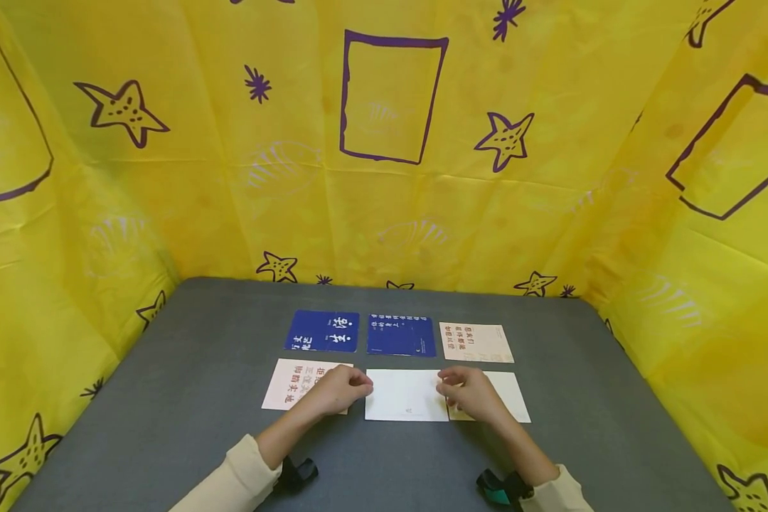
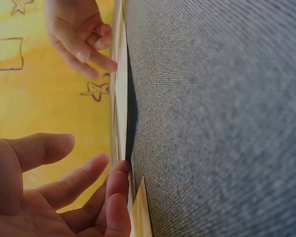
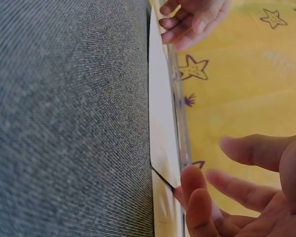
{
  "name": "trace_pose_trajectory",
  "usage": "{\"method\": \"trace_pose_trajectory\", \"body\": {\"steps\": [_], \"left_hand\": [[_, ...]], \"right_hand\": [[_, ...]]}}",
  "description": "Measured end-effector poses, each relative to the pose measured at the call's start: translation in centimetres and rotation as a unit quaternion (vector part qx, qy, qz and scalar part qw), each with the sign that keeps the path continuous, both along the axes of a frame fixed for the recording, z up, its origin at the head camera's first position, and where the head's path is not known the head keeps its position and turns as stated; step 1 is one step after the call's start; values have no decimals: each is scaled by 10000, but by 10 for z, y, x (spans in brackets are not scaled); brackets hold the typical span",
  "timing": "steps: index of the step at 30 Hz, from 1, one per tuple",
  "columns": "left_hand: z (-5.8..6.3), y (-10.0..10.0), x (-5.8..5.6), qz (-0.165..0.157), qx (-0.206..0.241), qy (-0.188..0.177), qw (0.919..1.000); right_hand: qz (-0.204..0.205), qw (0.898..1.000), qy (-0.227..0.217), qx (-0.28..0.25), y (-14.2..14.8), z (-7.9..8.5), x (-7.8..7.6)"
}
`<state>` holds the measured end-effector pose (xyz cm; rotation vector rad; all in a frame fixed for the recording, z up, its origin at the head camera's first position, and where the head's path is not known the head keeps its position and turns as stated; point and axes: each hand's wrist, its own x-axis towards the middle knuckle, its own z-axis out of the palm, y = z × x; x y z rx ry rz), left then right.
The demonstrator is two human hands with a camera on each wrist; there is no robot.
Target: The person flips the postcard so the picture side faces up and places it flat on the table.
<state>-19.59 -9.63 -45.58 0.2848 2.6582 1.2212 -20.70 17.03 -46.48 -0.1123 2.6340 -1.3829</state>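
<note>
A plain white card point(image 1: 400, 398), with a tiny mark near its lower edge, lies between my two hands. My left hand point(image 1: 338, 390) is at its left edge, over a pale pink card point(image 1: 284, 387) with red characters that it partly covers. In the left wrist view, thumb and forefinger stand apart, and other fingertips touch the card's edge; a dark shadow shows beneath the card. By the white card's right edge is my right hand point(image 1: 475, 392), partly covering a cream card point(image 1: 510, 395). Its thumb and forefinger are also apart in the right wrist view, pinching nothing.
Behind lies a row: a blue card point(image 1: 320, 334) with large white characters, another blue card point(image 1: 402, 340) with small writing, and a peach card point(image 1: 476, 343) with brown writing. The grey table point(image 1: 185, 398) meets a yellow patterned curtain point(image 1: 205, 213) at its back and sides.
</note>
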Motion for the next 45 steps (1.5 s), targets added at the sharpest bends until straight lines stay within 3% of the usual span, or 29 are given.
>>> {"method": "trace_pose_trajectory", "body": {"steps": [15, 24, 32, 45], "left_hand": [[-4, -2, -1, -51, 575, -41, 9983], [-4, -5, -2, 186, 908, 30, 9957], [-3, -5, -2, 425, 1237, -171, 9913], [-6, -6, -2, 402, 1145, -201, 9924]], "right_hand": [[-272, 9927, -249, -1145, 7, 0, -1], [-581, 9919, -23, -1128, 4, 0, -1], [-575, 9902, 129, -1263, 6, 1, -1], [-538, 9893, 259, -1330, 9, -2, -2]]}}
